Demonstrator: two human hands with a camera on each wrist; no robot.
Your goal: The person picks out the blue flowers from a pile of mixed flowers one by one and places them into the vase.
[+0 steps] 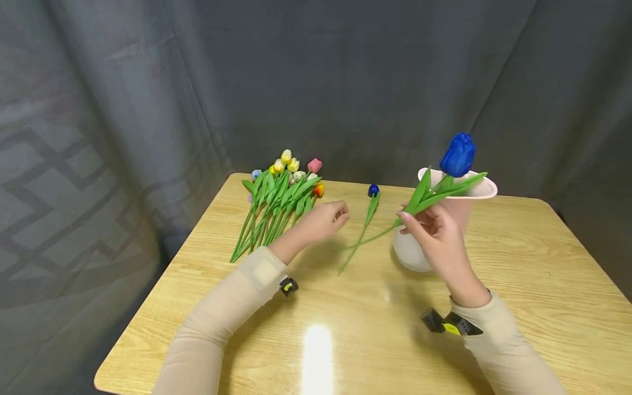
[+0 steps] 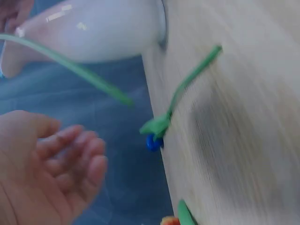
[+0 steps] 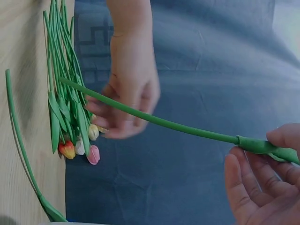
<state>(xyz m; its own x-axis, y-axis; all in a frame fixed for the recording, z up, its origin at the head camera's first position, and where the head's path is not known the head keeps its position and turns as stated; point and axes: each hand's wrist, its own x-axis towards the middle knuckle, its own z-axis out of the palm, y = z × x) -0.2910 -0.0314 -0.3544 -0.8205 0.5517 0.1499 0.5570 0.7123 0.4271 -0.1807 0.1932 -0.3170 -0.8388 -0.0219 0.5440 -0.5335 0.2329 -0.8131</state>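
Observation:
A blue tulip (image 1: 458, 156) with green leaves is pinched by its stem between the thumb and fingers of my right hand (image 1: 439, 233), just in front of the vase. Its bare stem (image 3: 164, 123) slants down to the left. My left hand (image 1: 322, 222) holds nothing; its fingers curve loosely above the table, as the left wrist view also shows (image 2: 56, 168). A second blue tulip (image 1: 373, 191) lies on the table between the hands. The pale pink and white vase (image 1: 413, 252) stands behind my right hand, which hides part of it.
On the left of the wooden table (image 1: 355, 318) lies a pile of tulips (image 1: 281, 200) in yellow, white, pink, orange and light blue, stems toward me. A dark curtain (image 1: 345, 99) hangs behind the table's far edge.

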